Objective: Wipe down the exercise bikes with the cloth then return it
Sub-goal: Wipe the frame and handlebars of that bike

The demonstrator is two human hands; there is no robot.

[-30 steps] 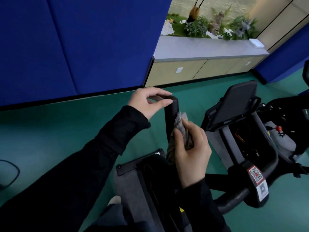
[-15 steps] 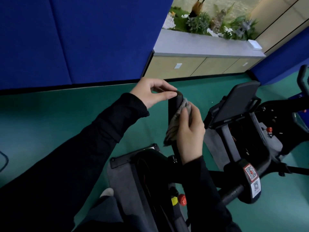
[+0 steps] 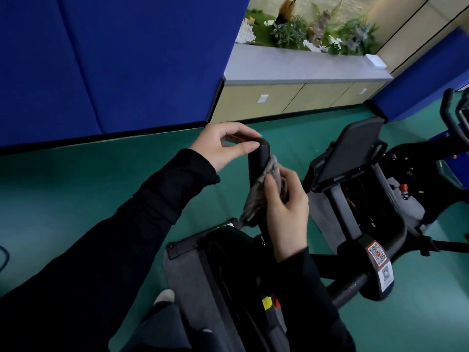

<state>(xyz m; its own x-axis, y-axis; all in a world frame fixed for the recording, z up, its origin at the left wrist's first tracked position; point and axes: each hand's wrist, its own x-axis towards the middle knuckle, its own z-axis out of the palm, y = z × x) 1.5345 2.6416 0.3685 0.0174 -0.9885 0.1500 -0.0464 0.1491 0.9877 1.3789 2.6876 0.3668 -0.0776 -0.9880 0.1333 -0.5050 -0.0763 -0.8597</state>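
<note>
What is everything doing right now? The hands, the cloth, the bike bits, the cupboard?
handlebar, upright
cloth, bunched, pressed against the handlebar
left hand, pinching the handlebar's top
right hand, gripping the cloth
screen, dark, tilted back
cupboard doors, closed

1. Blue padded wall panels (image 3: 127, 59), above and left of the right grip (image 3: 284, 207).
2. Green floor (image 3: 76, 186), below and all around that grip.
3. Low cabinet (image 3: 279, 100) with beige doors, beyond the grip, under a grey worktop (image 3: 304, 67).
4. Greenery (image 3: 304, 29) along the worktop's back; small white box (image 3: 375, 60) at its right end.
5. Dark cable loop (image 3: 3, 255) on the floor, far left of the grip.
</note>
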